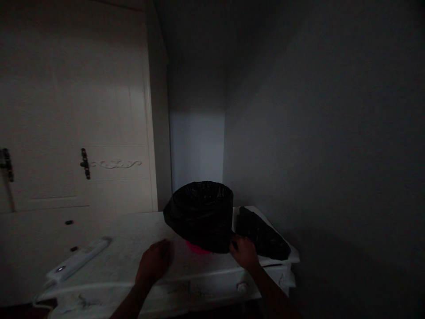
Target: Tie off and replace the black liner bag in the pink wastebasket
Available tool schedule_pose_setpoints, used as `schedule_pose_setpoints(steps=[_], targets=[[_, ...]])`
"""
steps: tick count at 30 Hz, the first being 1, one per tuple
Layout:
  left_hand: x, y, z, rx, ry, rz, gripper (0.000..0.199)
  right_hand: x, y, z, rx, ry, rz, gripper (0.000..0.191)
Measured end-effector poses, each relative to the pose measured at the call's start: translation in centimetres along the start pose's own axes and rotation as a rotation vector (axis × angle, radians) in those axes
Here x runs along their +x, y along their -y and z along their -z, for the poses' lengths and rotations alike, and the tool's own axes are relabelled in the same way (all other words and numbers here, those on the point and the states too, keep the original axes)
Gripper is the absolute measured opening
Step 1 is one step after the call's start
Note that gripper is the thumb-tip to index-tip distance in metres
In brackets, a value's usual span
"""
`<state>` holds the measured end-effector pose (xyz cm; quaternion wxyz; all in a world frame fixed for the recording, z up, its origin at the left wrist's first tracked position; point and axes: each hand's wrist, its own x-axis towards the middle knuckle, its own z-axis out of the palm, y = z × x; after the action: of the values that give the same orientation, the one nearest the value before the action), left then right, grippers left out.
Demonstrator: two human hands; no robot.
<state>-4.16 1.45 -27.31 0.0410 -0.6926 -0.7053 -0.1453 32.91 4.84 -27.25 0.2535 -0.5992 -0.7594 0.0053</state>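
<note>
A black plastic bag [202, 217] is fitted over a round bin, its opening facing up and its rim folded outward. Only the pink base of the bin [198, 248] shows beneath the bag. My right hand [245, 252] is closed on the bag's lower right edge in a pinch. To the left of the bin, apart from the bag, my left hand [155, 260] hovers over the white dresser top; its fingers are dark and smeared. More black plastic [262, 235], folded flat, lies beside my right hand.
The white dresser [133, 239] stands against a grey wall [315, 133]. A white power strip [79, 260] with a cord lies at its left end. Behind on the left rises a white wardrobe [113, 110] with dark handles. The room is dim.
</note>
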Motion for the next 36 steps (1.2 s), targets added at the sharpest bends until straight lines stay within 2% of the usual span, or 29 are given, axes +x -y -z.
schedule_pose_setpoints(steps=[10, 23, 36], targets=[[0.06, 0.19, -0.33, -0.003, 0.001, -0.004, 0.045, 0.06, 0.09, 0.19, 0.006, -0.001, 0.021, 0.029], [-0.09, -0.16, 0.2, 0.005, 0.008, -0.004, 0.048, 0.07, -0.61, -0.74, -0.009, -0.023, 0.038, 0.029], [-0.01, 0.04, -0.11, 0.018, 0.002, -0.017, 0.048, 0.04, 0.0, 0.05, 0.007, 0.003, 0.015, 0.029]])
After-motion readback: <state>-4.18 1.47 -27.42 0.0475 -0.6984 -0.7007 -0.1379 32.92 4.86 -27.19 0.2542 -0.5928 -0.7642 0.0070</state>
